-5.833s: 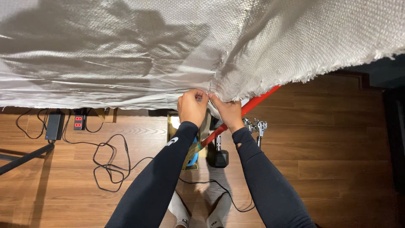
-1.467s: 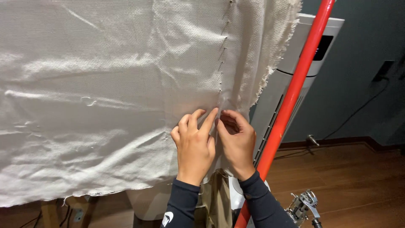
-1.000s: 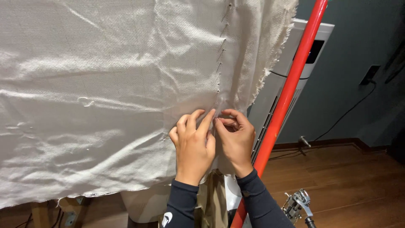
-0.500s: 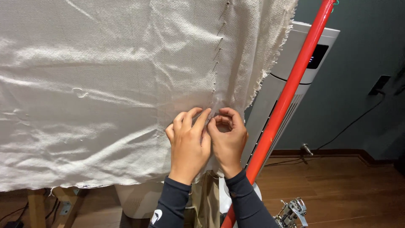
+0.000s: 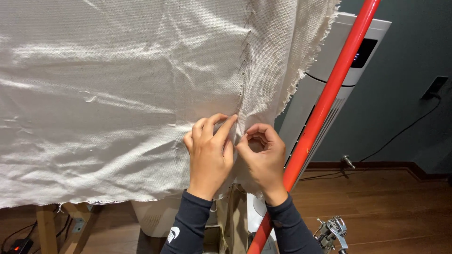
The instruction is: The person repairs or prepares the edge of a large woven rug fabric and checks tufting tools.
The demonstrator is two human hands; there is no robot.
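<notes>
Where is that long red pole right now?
In the head view the red pole slants from the top right down to the bottom centre, just right of the right hand, crossing in front of the white tower appliance.

Both hands [image 5: 235,153] lower along seam [image 5: 242,70].

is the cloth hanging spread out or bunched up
Spread out: the cloth hangs as a broad sheet, only wrinkled. Left hand and right hand pinch it at the seam.
</notes>
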